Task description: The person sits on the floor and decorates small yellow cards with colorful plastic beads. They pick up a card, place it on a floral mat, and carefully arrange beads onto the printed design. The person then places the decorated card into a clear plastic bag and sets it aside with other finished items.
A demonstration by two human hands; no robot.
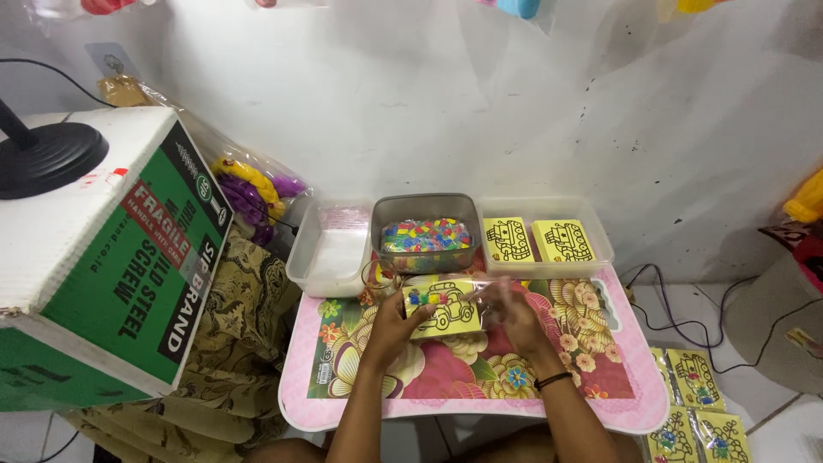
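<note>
While both hands, left (393, 326) and right (513, 315), pinch a yellow car-outline card (443, 309) over the pink floral tabletop (480, 377), few coloured beads are attached; most outline remains bare.

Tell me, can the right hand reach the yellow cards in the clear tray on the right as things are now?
Probably yes. The right hand sits just in front of the clear tray, which is open on top, and nothing stands between it and the yellow cards. It does hold one edge of the yellow picture card.

Single head-worn view, looking steeply down over a small pink table (300, 403), facing the wall, fairly near
</note>
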